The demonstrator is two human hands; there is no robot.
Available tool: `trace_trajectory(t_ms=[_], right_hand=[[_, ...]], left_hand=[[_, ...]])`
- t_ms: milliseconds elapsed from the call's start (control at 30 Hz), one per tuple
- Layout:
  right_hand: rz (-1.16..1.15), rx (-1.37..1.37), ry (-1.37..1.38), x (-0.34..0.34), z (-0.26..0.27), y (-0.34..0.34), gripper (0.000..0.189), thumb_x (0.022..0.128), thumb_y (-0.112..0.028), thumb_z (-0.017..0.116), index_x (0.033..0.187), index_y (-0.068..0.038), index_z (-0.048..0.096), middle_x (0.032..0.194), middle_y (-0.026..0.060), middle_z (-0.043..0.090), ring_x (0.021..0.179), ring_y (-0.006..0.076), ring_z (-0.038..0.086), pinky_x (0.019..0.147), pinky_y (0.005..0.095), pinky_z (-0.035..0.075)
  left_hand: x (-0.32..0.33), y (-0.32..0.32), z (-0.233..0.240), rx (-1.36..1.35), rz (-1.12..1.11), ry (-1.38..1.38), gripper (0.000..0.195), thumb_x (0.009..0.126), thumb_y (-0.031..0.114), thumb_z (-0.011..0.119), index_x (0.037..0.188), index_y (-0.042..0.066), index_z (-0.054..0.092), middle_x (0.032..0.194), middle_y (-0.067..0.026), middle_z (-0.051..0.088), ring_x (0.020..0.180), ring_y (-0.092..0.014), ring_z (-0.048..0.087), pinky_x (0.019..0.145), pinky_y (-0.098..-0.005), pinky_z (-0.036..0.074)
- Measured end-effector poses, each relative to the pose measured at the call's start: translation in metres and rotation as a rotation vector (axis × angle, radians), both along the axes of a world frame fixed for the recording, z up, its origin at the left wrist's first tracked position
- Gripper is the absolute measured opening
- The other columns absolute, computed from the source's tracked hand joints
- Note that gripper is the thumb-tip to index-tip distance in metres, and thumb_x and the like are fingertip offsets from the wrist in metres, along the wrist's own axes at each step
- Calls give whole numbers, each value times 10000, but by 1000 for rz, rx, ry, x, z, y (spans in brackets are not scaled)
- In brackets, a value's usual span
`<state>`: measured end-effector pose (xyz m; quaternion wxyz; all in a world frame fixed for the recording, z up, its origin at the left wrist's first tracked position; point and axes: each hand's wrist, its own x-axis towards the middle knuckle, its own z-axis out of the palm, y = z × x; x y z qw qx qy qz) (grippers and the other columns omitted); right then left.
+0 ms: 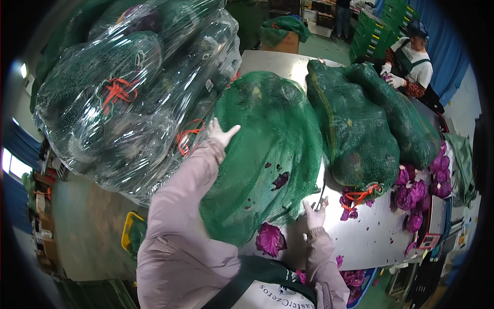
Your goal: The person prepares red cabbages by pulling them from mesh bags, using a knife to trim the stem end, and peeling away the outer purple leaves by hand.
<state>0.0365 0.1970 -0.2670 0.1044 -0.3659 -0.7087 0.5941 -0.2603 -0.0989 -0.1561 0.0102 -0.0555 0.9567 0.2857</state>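
Observation:
A large green mesh sack (270, 131) lies before me with its slack lower part spread over the metal table. Round heads bulge at its far end, and dark leaf scraps (281, 180) show on its near part. My left hand (220, 133), in a pale glove, rests at the sack's left edge with thumb and fingers apart. Beside its near right corner my right hand (315, 217), also gloved, holds a thin dark tool (322, 192), perhaps a knife; the fingers partly hide it. One loose purple cabbage leaf (271, 239) lies near the table's front edge.
Film-wrapped mesh sacks (127, 104) with red ties rise at left. Two full green sacks (353, 119) (401, 108) lie at right, by loose red cabbages (413, 195). A blue crate (364, 287) stands below the table (370, 239). Another person (413, 61) handles something purple at far right.

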Motion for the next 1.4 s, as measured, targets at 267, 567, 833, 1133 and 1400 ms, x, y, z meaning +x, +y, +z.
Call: trace_trajectory(t_ms=[267,567,833,1133,1400], right_hand=[[255,-78,-3,4,0,17,81,806,-43,496,842,-39,569,587,3,507,450,99,473,407,254,385],[77,-17,-124,178,-51,107,104,739,-6,554,830,-4,605,660,7,555,558,83,487,441,274,360],[-27,-45,-121,137,-5,100,85,775,16,533,845,-15,570,649,-29,520,521,51,436,451,219,353],[-58,-120,-17,183,-23,134,123,783,42,545,877,-22,591,675,2,573,550,69,483,503,214,402],[-50,8,-30,181,-24,122,181,763,76,512,900,-5,597,791,8,603,674,85,524,643,232,438]], left_hand=[[-138,50,-20,117,127,374,953,747,603,591,1427,54,210,1474,-162,225,1356,-316,215,1101,-414,202],[-211,110,-30,-238,-166,553,218,824,297,523,919,153,657,946,-75,635,961,-293,578,822,-425,436],[-141,125,-25,-194,-298,168,427,825,396,577,1084,73,477,947,-160,641,867,-336,630,745,-445,484],[-159,148,-5,-604,-301,150,863,767,488,632,1419,67,254,1497,-65,208,1386,-225,159,1109,-497,134],[-228,155,-21,-838,-359,303,320,782,311,619,1048,133,630,1060,-67,611,1070,-217,538,890,-395,410]])
